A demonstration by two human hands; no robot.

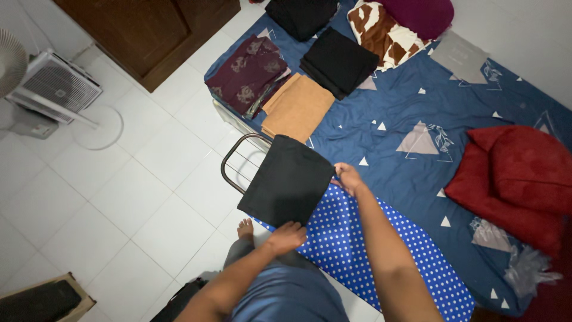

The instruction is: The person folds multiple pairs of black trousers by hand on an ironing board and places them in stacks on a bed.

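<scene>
White floor tiles fill the left of the frame; at centre a folded black cloth (288, 180) lies on the blue dotted ironing board (381, 250), its long axis running toward the upper left. Your left hand (286, 235) grips its near edge, your right hand (348, 177) pinches its right corner, both equally close.

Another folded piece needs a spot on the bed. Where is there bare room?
The widest bare patch of blue sheet lies between the tan stack and the red blanket. A smaller strip runs below the pillows, past the grey triangle print. The bed's left edge is crowded: maroon stack, tan stack, black stack sit close together.
</scene>
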